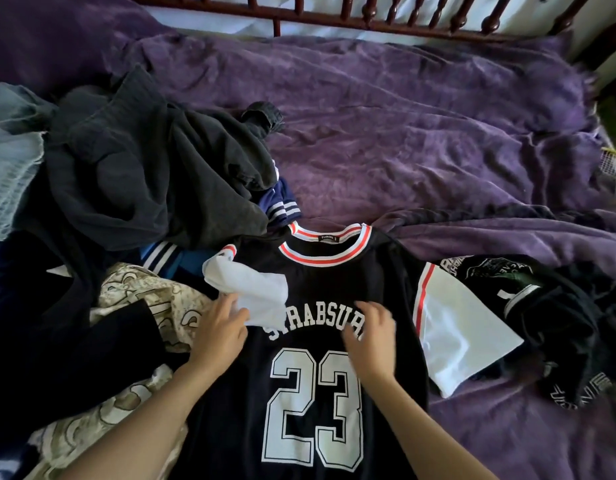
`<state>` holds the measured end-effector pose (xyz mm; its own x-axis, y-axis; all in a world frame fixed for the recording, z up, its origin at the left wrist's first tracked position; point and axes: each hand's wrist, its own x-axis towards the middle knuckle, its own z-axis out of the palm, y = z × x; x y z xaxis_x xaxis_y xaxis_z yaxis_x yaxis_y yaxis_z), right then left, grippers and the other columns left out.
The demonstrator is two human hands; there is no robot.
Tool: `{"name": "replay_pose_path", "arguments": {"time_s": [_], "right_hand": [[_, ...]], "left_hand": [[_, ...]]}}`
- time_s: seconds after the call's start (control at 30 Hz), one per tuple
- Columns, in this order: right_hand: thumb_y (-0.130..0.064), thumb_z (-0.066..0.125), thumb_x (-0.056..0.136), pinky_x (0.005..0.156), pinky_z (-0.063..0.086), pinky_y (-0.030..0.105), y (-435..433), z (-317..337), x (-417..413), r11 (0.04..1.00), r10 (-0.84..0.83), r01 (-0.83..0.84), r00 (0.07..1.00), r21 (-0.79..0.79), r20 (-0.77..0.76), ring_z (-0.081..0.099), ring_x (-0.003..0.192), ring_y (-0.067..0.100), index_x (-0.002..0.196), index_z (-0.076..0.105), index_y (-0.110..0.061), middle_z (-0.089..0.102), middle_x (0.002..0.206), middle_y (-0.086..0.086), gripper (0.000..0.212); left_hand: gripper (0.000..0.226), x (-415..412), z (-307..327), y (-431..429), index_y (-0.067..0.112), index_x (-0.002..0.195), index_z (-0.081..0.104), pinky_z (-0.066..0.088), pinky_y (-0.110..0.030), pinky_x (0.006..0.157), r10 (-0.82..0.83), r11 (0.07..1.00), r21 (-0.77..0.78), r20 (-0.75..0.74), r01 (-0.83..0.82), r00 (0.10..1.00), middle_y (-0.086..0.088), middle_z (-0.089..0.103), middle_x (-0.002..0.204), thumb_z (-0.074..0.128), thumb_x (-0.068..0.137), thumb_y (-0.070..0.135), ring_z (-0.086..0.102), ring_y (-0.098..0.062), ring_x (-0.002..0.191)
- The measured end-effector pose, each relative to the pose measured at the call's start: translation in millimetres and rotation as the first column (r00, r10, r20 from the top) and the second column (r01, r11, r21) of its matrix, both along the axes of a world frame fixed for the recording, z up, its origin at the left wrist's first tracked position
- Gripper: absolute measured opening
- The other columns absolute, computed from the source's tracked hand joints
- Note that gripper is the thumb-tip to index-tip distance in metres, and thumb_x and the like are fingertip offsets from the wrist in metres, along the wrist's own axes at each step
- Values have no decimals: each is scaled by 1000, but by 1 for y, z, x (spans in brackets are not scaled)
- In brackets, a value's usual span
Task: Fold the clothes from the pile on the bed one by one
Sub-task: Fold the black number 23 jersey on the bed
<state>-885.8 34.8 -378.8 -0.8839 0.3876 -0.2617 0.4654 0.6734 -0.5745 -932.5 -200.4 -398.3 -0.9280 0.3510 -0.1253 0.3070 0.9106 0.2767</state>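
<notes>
One jersey (310, 358), dark with "23" on its chest, lies face up and spread flat at the near edge of the bed (421, 133), collar pointing toward the headboard (334, 8). Its left sleeve (247, 289) is already turned in over the chest; the right sleeve (462, 337) still lies out flat to the side. So this fold looks barely begun.

The left hand (220, 334) rests with fingers on the folded-in white sleeve, pressing or pinching it; which one is hard to tell. The right hand (369, 337) is blurred, palm down on the lettering, fingers loose and grasping nothing that shows.

Most of the work seems left. A pile (133, 161) of dark and patterned clothes lies heaped along the left side of the bed, touching the jersey. Another dark printed garment (528, 292) lies crumpled just beside the right sleeve; it does not look folded. No neat folded stack is in view.
</notes>
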Motion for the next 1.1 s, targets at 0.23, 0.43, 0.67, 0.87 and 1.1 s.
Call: {"name": "replay_pose_path", "arguments": {"time_s": [0.23,0.43,0.67,0.87,1.1], "right_hand": [[-34,62,85,114,17,42,-72,-19,-60,895,445,-426,844,-128,301,7,145,23,145,26,-29,14,156,3,70],[-24,47,92,93,41,37,-41,-41,-48,980,199,-163,869,-119,453,50,114,27,121,48,-11,56,122,8,32],[-62,45,87,106,24,43,-37,-46,-37,854,415,-519,638,-35,648,57,99,21,126,44,-22,59,89,-5,56],[-17,42,87,105,26,42,-40,-41,-51,980,100,-186,756,66,647,38,127,30,116,55,-13,51,126,10,33],[-51,39,91,89,38,39,-66,-25,-112,988,9,54,910,-141,414,53,104,32,97,59,-9,60,102,10,47]], "left_hand": [[13,30,1,-6,24,75,71,56,-25,71,-529,844,92,-22,529,848,1,69,108,63,65,24,68,-17,98],[68,36,-20,-17,24,148,26,26,-37,113,-3,990,-132,347,52,938,-7,19,155,53,89,46,19,-25,143],[55,32,-35,-2,17,145,28,40,-36,100,248,968,-71,384,-240,889,-6,31,145,45,96,34,36,-22,132],[52,28,-33,5,19,145,27,43,-33,97,331,934,-35,450,-354,829,-8,37,142,46,96,19,45,-22,126],[45,38,-20,-2,21,139,43,48,-31,86,383,903,84,284,-421,879,2,49,137,47,95,14,54,-18,118]]}}
